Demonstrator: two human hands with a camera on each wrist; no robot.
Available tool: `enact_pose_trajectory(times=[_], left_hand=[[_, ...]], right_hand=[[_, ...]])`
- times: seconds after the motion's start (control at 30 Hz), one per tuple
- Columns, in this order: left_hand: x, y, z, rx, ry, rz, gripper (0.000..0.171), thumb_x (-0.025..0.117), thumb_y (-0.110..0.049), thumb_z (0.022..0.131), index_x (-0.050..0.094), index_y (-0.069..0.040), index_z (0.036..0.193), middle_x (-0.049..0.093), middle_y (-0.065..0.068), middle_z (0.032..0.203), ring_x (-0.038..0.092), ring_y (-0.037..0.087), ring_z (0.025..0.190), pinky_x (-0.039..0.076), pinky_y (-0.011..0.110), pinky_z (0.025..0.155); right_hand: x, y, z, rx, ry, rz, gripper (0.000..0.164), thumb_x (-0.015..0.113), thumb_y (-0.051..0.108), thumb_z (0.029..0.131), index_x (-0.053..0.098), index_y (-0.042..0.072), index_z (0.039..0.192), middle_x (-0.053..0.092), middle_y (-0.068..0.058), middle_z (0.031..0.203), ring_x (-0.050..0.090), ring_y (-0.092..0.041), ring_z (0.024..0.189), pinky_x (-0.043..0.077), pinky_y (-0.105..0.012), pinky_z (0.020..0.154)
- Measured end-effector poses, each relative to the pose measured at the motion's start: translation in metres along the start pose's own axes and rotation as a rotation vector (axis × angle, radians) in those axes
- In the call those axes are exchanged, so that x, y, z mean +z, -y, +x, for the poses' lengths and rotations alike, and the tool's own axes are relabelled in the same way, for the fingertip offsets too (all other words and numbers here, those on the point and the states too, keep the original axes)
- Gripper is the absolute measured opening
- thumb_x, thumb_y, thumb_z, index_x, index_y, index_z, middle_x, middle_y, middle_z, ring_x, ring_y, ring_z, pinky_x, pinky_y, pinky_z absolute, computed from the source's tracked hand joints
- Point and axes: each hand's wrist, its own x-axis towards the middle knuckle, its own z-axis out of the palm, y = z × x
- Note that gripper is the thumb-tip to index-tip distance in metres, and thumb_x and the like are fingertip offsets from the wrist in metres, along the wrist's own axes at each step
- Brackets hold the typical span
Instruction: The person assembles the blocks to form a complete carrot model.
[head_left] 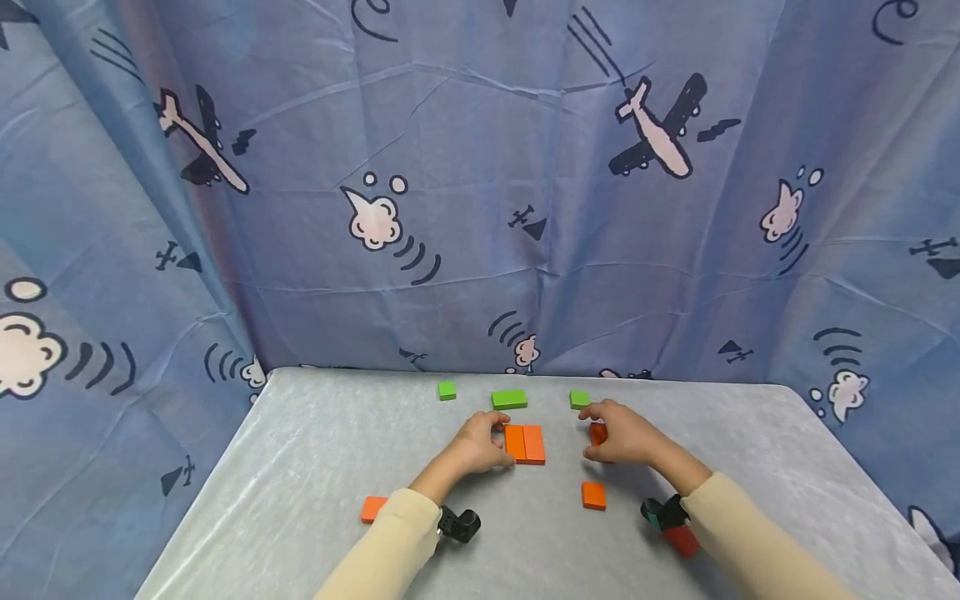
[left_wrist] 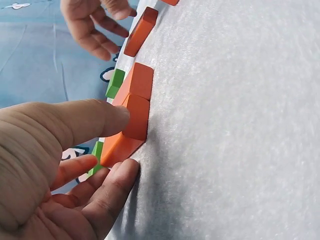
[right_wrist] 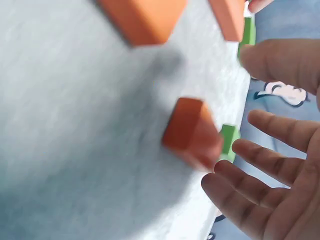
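Note:
Two orange blocks [head_left: 534, 444] lie side by side on the pale cloth, seen also as orange blocks [left_wrist: 142, 81] in the left wrist view. At the left one my left hand [head_left: 477, 442] holds its thumb [left_wrist: 117, 118] against the near end; its other fingers lie loosely along the left side. To the right, my right hand [head_left: 626, 433] has its fingers spread around another orange block [head_left: 597, 433]. In the right wrist view that orange block [right_wrist: 187, 130] is blurred, close to the fingertips; whether they touch cannot be told.
Three green blocks stand along the back: a small one [head_left: 447, 391], a longer one [head_left: 509, 400] and another small one [head_left: 580, 400]. Nearer lie an orange block [head_left: 593, 496], one partly behind the left sleeve [head_left: 372, 508] and a red-orange one [head_left: 682, 540]. A blue patterned curtain [head_left: 480, 208] hangs behind.

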Motion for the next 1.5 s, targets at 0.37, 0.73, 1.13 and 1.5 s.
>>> enact_pose_trajectory(times=[0.37, 0.73, 1.13, 1.5], left_hand=[[0.001, 0.002, 0.001, -0.001, 0.016, -0.029, 0.058, 0.082, -0.007, 0.069, 0.059, -0.001, 0.122, 0.059, 0.011, 0.107, 0.053, 0.012, 0.079, 0.045, 0.026, 0.070], [-0.001, 0.001, -0.001, 0.017, 0.012, -0.026, 0.057, 0.081, -0.004, 0.069, 0.059, 0.000, 0.122, 0.060, 0.012, 0.108, 0.055, 0.013, 0.081, 0.044, 0.024, 0.070], [-0.001, 0.001, -0.001, -0.004, 0.021, 0.007, 0.056, 0.080, -0.008, 0.071, 0.059, -0.003, 0.123, 0.059, 0.008, 0.106, 0.052, 0.011, 0.079, 0.044, 0.027, 0.073], [0.000, 0.001, -0.002, -0.003, 0.010, -0.001, 0.056, 0.081, -0.008, 0.071, 0.059, -0.003, 0.122, 0.060, 0.009, 0.108, 0.054, 0.011, 0.081, 0.045, 0.026, 0.073]], right_hand=[[0.002, -0.014, -0.004, 0.006, -0.008, 0.006, 0.055, 0.083, 0.015, 0.067, 0.062, 0.000, 0.116, 0.059, -0.020, 0.112, 0.058, -0.027, 0.094, 0.051, -0.046, 0.083], [0.004, -0.020, -0.001, 0.015, 0.001, 0.033, 0.061, 0.083, 0.008, 0.063, 0.060, -0.007, 0.116, 0.059, -0.014, 0.102, 0.051, -0.019, 0.080, 0.049, -0.034, 0.071], [0.004, -0.017, 0.003, 0.010, 0.025, 0.054, 0.057, 0.084, 0.006, 0.063, 0.062, -0.005, 0.114, 0.059, -0.010, 0.097, 0.051, -0.019, 0.081, 0.049, -0.035, 0.073], [0.015, 0.012, 0.018, 0.020, 0.028, 0.085, 0.058, 0.085, 0.008, 0.064, 0.063, -0.001, 0.116, 0.058, -0.008, 0.100, 0.052, -0.018, 0.080, 0.049, -0.033, 0.074]])
